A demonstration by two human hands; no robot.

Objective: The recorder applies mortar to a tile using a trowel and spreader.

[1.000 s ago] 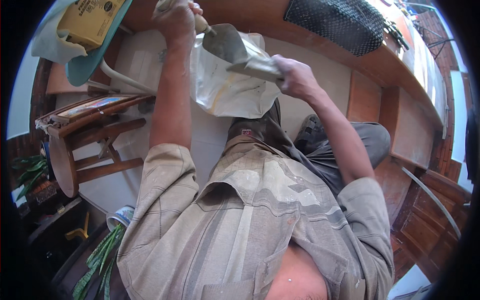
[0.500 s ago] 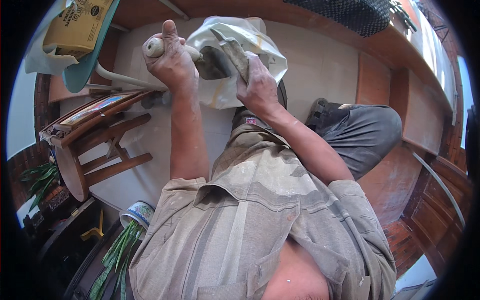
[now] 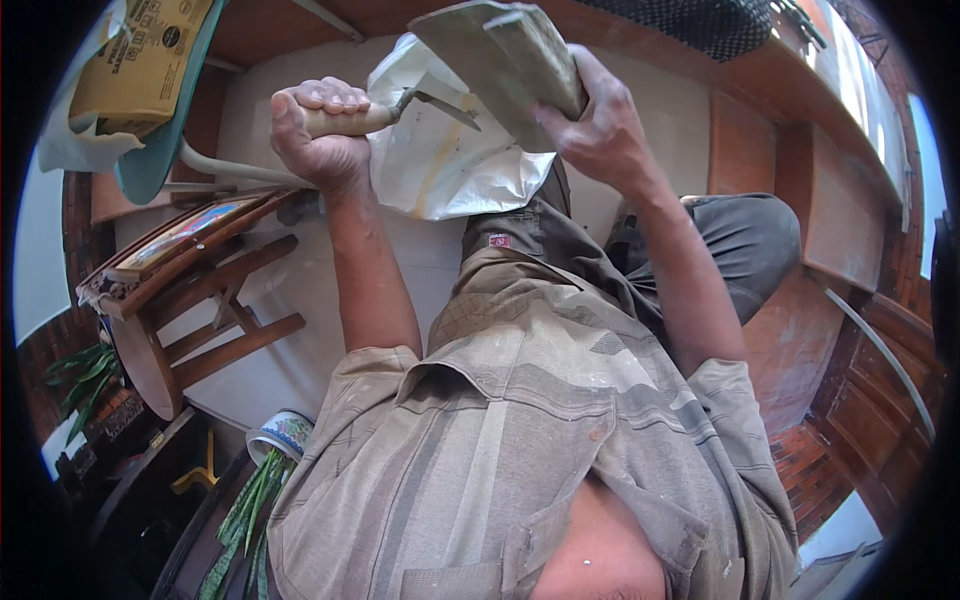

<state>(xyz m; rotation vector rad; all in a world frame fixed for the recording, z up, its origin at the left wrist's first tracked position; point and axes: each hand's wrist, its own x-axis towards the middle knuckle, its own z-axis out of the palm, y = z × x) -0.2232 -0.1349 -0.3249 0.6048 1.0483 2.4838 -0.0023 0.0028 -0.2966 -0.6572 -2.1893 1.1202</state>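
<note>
My left hand (image 3: 322, 130) is closed round the wooden handle of a small trowel (image 3: 347, 120). Its bent metal neck and narrow blade point right, over a white plastic sack (image 3: 480, 185) with dusty stains. In my right hand (image 3: 605, 125) is a plastering float (image 3: 460, 50), a flat, dusty grey plate with a raised strip along it. The float is held tilted above the sack's far right part and hides some of it. The trowel's tip is close to the float; whether they touch, I cannot tell.
A wooden stool (image 3: 150, 350) lies tipped on the left, near a framed picture (image 3: 180, 240). A cardboard box (image 3: 140, 65) sits on a green chair (image 3: 175, 120) behind it. Lower left stands a potted plant (image 3: 283, 430). Wooden panelling (image 3: 850, 210) runs along the right.
My right hand has moved up and right, turning the float so its broad face shows. My left hand has rotated, and the trowel's blade now shows outside the sack's mouth.
</note>
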